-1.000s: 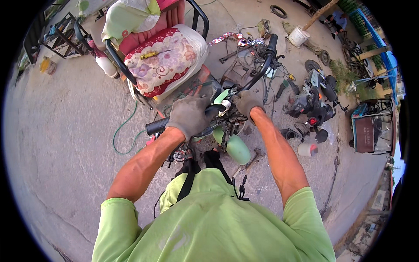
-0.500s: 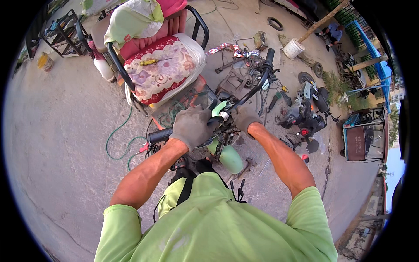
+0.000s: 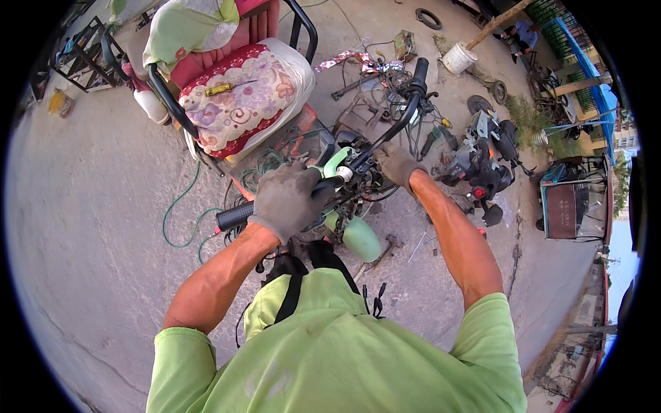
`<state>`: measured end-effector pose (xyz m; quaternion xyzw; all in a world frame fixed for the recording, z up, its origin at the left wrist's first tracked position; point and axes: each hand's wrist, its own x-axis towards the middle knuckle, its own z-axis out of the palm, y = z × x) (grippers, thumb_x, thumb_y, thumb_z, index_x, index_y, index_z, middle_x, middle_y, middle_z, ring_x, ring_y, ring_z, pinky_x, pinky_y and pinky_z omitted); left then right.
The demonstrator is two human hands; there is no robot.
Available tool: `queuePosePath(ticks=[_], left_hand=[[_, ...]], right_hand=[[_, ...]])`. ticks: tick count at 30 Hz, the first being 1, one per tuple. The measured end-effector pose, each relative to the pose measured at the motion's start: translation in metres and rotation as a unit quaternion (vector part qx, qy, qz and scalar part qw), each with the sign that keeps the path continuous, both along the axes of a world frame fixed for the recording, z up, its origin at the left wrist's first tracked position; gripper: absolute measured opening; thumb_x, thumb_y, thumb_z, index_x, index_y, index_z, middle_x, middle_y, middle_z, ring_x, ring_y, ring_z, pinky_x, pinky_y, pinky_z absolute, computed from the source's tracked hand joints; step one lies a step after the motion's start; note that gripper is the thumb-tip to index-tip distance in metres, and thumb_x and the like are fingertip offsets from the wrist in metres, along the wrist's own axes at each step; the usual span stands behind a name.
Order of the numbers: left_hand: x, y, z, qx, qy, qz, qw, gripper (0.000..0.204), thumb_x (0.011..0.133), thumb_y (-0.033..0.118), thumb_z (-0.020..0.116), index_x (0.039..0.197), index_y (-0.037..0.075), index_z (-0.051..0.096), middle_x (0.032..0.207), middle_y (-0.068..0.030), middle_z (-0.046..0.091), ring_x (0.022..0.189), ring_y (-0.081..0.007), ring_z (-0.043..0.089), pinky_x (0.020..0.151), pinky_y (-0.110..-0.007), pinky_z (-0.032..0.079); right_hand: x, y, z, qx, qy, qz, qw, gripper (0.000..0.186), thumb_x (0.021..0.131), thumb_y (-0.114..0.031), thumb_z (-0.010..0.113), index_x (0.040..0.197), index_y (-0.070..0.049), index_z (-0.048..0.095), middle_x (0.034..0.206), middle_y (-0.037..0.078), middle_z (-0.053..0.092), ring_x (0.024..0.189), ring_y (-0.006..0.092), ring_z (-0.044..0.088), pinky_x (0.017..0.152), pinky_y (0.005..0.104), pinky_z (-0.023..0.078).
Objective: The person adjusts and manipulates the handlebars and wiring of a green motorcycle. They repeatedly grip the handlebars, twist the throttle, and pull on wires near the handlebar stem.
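Note:
The black handlebar (image 3: 398, 125) of a vehicle with pale green body parts slants across the middle, its left rubber grip (image 3: 234, 217) toward me. My left hand (image 3: 288, 199), in a grey-brown work glove, is closed over the bar just inboard of that grip. Also gloved, my right hand (image 3: 397, 165) is beside the bar's centre with its fingers curled; what they hold is hidden. Between the hands are a light green cover piece (image 3: 336, 162), a round silver part (image 3: 343, 174) and tangled black cables. A rounded green fender (image 3: 361, 239) shows below.
Left of the bar stands a cushioned seat (image 3: 241, 103) with black armrests and a yellow-handled screwdriver (image 3: 220, 89) on it. Cables and tools litter the ground beyond. A dark scooter (image 3: 492, 165), a white bucket (image 3: 459, 58) and a three-wheeler (image 3: 575, 199) are to the right. A seated person (image 3: 525, 38) is far off.
The handlebar and my left hand have shifted slightly left and toward me in the view. My right hand stays near the bar's centre, a little higher. The surroundings have shifted left in the picture.

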<state>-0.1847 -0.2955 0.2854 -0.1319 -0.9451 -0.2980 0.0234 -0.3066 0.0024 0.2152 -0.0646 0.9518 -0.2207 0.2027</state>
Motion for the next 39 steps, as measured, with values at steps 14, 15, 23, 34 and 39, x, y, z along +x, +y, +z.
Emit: queuePosePath(ticks=[14, 15, 23, 34, 39], left_hand=[[-0.002, 0.007, 0.009, -0.006, 0.003, 0.01, 1.0, 0.025, 0.084, 0.033, 0.077, 0.095, 0.01, 0.076, 0.083, -0.0111, 0.066, 0.084, -0.0334, 0.066, 0.077, -0.047, 0.052], [-0.002, 0.008, 0.01, -0.006, -0.004, 0.012, 1.0, 0.026, 0.083, 0.033, 0.077, 0.095, 0.01, 0.076, 0.083, -0.0111, 0.066, 0.084, -0.0334, 0.066, 0.076, -0.047, 0.052], [-0.005, 0.014, 0.011, -0.009, 0.0, 0.012, 1.0, 0.026, 0.083, 0.032, 0.078, 0.095, 0.009, 0.076, 0.081, -0.0109, 0.067, 0.081, -0.0329, 0.066, 0.075, -0.045, 0.052], [-0.005, 0.016, 0.011, -0.022, -0.003, 0.015, 1.0, 0.028, 0.081, 0.032, 0.079, 0.096, 0.009, 0.076, 0.082, -0.011, 0.067, 0.082, -0.033, 0.067, 0.074, -0.046, 0.052], [-0.004, 0.016, 0.012, -0.006, 0.004, 0.017, 1.0, 0.027, 0.082, 0.033, 0.079, 0.096, 0.01, 0.076, 0.081, -0.0111, 0.066, 0.081, -0.0332, 0.066, 0.075, -0.046, 0.053]], right_hand=[[-0.005, 0.018, 0.006, 0.016, 0.034, 0.13, 0.991, 0.027, 0.103, -0.027, 0.054, 0.115, -0.006, 0.066, 0.102, 0.021, 0.071, 0.099, 0.0413, 0.068, 0.086, 0.049, 0.052], [-0.005, 0.016, 0.01, 0.043, 0.043, 0.14, 0.988, 0.026, 0.103, -0.027, 0.054, 0.114, -0.006, 0.067, 0.102, 0.02, 0.071, 0.099, 0.0412, 0.068, 0.086, 0.0497, 0.052], [-0.036, 0.02, 0.035, 0.106, 0.061, 0.349, 0.929, 0.024, 0.101, -0.027, 0.053, 0.11, -0.01, 0.069, 0.102, 0.017, 0.071, 0.097, 0.0402, 0.068, 0.085, 0.0509, 0.052], [-0.033, 0.024, 0.022, 0.083, 0.044, 0.328, 0.94, 0.026, 0.101, -0.03, 0.054, 0.113, -0.012, 0.068, 0.101, 0.017, 0.073, 0.096, 0.04, 0.07, 0.082, 0.0505, 0.053], [-0.031, 0.021, 0.022, 0.088, 0.012, 0.279, 0.956, 0.028, 0.102, -0.033, 0.053, 0.116, -0.015, 0.068, 0.1, 0.016, 0.074, 0.095, 0.0399, 0.07, 0.083, 0.0509, 0.053]])
